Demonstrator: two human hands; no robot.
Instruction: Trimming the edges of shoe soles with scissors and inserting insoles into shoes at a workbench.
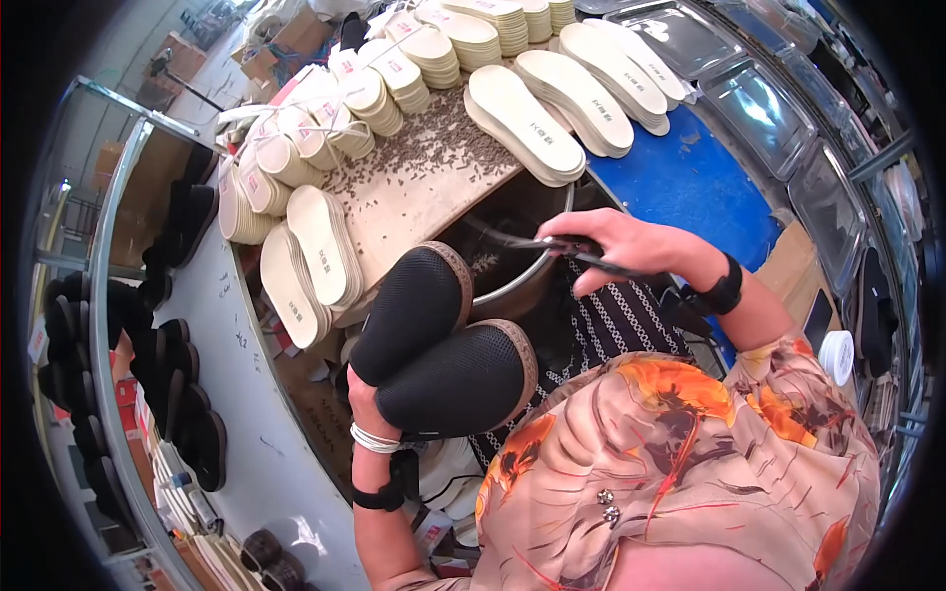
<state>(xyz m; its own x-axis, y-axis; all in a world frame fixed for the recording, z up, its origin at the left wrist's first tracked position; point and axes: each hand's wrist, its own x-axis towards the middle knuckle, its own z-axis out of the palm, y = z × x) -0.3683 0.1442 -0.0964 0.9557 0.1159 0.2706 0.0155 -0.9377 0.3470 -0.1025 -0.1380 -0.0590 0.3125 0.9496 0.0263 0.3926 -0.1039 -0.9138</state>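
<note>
Left hand grasps two black mesh rounded shoes with brown-edged soles, which lie right of it and left of right hand. Right hand grips slim dark scissors, blurred blades near shoes.

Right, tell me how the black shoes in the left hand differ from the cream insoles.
Colour: the black shoes are dark with a brown rim; the cream insoles are pale with small dark print.
Place: the shoes are held up in the left hand; the insoles lie in stacks.
Shape: the shoes are bulky, each insole thin.
Both have rounded ends.
</note>
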